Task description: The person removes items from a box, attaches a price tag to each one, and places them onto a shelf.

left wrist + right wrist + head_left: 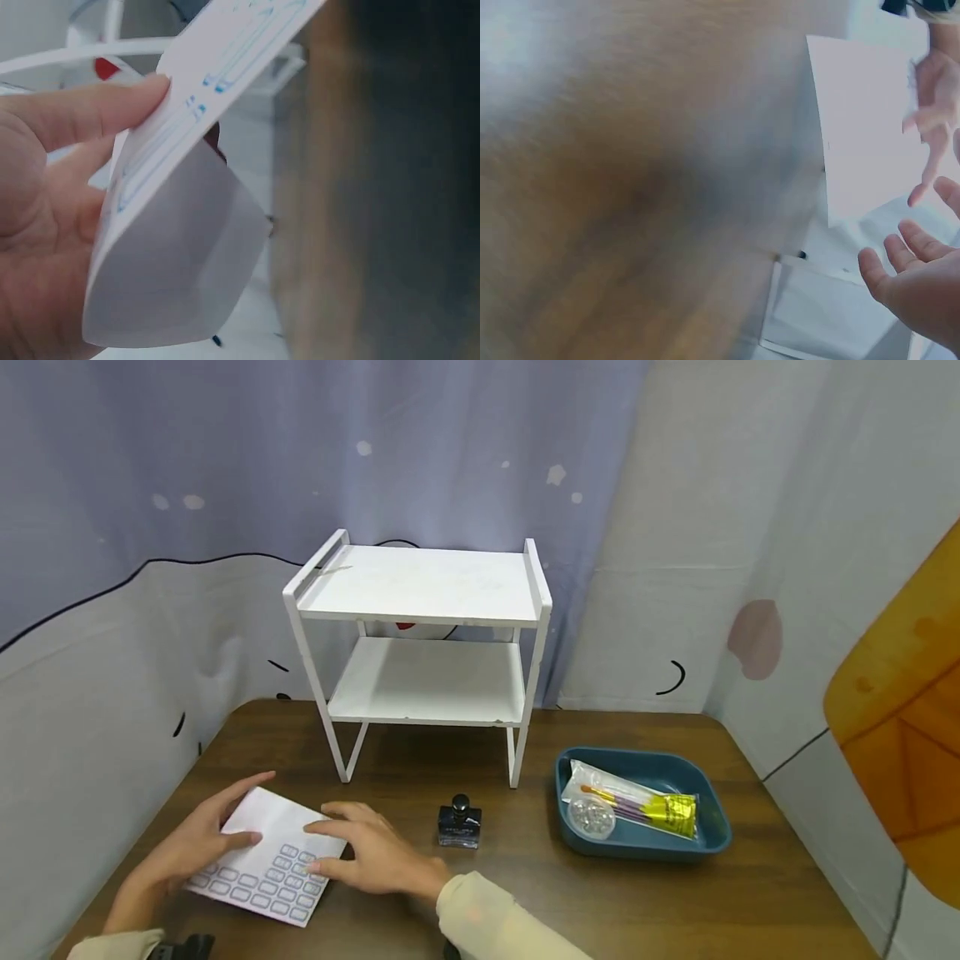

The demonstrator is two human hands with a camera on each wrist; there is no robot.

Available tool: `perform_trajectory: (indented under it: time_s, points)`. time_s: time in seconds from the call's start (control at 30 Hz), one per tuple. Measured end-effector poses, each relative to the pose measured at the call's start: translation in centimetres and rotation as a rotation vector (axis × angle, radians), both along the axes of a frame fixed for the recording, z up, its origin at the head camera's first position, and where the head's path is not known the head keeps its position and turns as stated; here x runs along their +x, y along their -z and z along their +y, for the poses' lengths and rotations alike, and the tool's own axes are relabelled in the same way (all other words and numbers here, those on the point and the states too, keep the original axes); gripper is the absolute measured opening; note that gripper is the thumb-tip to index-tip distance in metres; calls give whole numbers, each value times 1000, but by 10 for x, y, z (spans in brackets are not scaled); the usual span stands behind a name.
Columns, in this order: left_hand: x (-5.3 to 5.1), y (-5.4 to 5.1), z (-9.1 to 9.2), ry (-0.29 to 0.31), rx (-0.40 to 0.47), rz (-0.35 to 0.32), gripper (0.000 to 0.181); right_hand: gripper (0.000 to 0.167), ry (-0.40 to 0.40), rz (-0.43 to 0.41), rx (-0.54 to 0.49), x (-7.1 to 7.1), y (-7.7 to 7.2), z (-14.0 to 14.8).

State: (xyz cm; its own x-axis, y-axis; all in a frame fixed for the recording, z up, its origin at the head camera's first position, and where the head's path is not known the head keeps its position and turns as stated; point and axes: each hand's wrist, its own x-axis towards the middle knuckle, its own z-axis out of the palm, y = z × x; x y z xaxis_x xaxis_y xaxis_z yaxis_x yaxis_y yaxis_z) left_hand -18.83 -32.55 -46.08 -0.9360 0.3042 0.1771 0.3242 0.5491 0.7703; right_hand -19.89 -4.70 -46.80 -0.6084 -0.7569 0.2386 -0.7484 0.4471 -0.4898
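Note:
A white sheet of blue-outlined labels [258, 817] is tilted above the left part of the brown table. My left hand [197, 842] pinches its left side, thumb on the printed face. In the left wrist view the thumb of the left hand [52, 165] presses on the sheet [165, 142], and a blank white layer curves below the printed one. My right hand [378, 853] hovers at the sheet's right edge in the head view. Seen from the right wrist, the fingers of the right hand [922, 277] are spread, apart from the sheet [866, 135].
A dark glass bottle with a round cap [460, 825] stands right of my right hand. Behind is a white two-tier shelf [423, 583]. A blue tray [717, 810] at the right holds a bag of brushes [637, 802] and a clear round object [591, 818].

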Motion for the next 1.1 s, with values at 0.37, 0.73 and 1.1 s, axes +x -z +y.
perform_trajectory:
  time_s: [0.37,0.73,1.1]
  points:
    - [5,-37,27,307,168,-114,74,41,-126,-266,-161,-10,-21,17]
    - [-7,-45,54,280,166,-160,87,44,-109,-642,-353,-12,-23,31]
    - [8,-39,61,-85,41,40,92,44,15,-615,-467,-15,-23,49]
